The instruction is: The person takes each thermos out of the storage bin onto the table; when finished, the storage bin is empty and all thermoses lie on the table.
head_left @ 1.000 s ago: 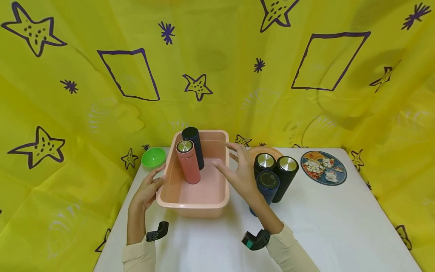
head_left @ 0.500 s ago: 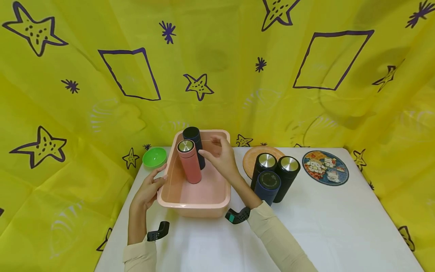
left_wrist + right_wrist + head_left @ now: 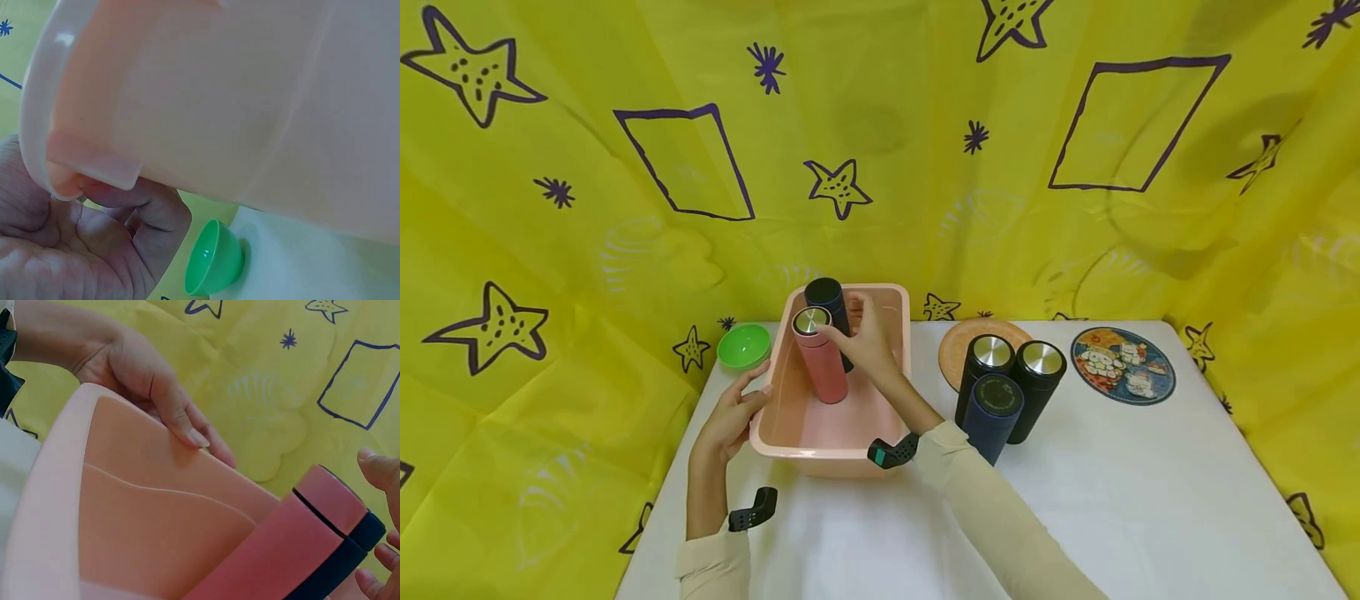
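A pink plastic tub (image 3: 865,455) stands on the table. My left hand (image 3: 730,421) grips its left rim, thumb above and fingers curled beneath, as the left wrist view of the hand (image 3: 119,244) shows. Two bottles stand upright in the tub: a pink thermos (image 3: 823,367) with a silver-topped lid, and behind it a dark blue thermos (image 3: 826,293), partly hidden. Over the tub, my right hand (image 3: 867,337) reaches toward them, thumb and fingers spread. In the right wrist view the fingers (image 3: 375,469) appear just apart from the lids; whether any fingertip touches cannot be told.
Right of the tub, two black thermoses (image 3: 1037,392) and a navy thermos (image 3: 992,417) cluster together. An orange round mat (image 3: 955,354) lies behind them. A cartoon-printed round mat (image 3: 1122,367) is farther right. A green bowl (image 3: 743,347) sits left, before a yellow curtain (image 3: 880,125).
My right hand has moved left from the tub's right rim, across the inside, to beside the two thermoses. The left hand has stayed on the rim.
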`<action>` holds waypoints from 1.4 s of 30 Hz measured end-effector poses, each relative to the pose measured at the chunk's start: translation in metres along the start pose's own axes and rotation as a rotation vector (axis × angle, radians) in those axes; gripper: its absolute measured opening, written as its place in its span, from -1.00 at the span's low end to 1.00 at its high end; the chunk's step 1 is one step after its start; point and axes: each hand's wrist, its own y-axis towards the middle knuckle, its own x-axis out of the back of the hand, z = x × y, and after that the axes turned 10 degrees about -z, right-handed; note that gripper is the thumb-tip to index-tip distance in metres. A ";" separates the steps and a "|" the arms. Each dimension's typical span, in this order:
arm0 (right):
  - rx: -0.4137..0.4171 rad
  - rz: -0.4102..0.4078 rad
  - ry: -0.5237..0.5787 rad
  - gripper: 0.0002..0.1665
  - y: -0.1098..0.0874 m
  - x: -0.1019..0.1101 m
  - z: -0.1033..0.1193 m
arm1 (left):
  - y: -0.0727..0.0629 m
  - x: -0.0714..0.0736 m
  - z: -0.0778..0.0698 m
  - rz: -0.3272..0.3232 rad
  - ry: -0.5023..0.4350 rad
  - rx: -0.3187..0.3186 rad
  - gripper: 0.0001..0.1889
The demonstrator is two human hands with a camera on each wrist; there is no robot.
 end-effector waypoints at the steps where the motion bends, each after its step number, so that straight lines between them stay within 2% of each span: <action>1: -0.002 -0.004 0.008 -0.19 0.000 -0.003 -0.001 | 0.000 0.000 0.000 -0.002 0.002 0.002 -0.38; 5: -0.019 -0.025 0.018 -0.17 0.000 -0.013 -0.008 | 0.000 -0.001 0.001 -0.003 -0.003 0.006 -0.38; 10: -0.009 -0.034 -0.057 -0.11 -0.001 -0.022 -0.013 | -0.001 0.000 0.001 -0.002 -0.018 0.011 -0.37; 15: -0.025 0.008 -0.130 -0.05 0.001 -0.025 -0.009 | 0.000 0.002 -0.001 -0.004 -0.021 0.002 -0.37; 20: -0.058 0.021 -0.130 -0.05 0.003 -0.026 -0.009 | 0.001 0.003 -0.002 0.005 -0.023 -0.013 -0.37; 27: -0.045 0.043 -0.132 -0.10 0.002 -0.027 -0.014 | 0.000 0.001 0.000 0.004 -0.022 0.009 -0.37; 37: 0.015 0.085 -0.241 -0.06 0.000 -0.031 -0.022 | 0.000 0.001 0.001 0.007 -0.023 0.002 -0.36; 42: 0.031 0.081 -0.300 -0.06 -0.003 -0.033 -0.021 | 0.001 0.001 0.002 0.014 -0.029 0.007 -0.36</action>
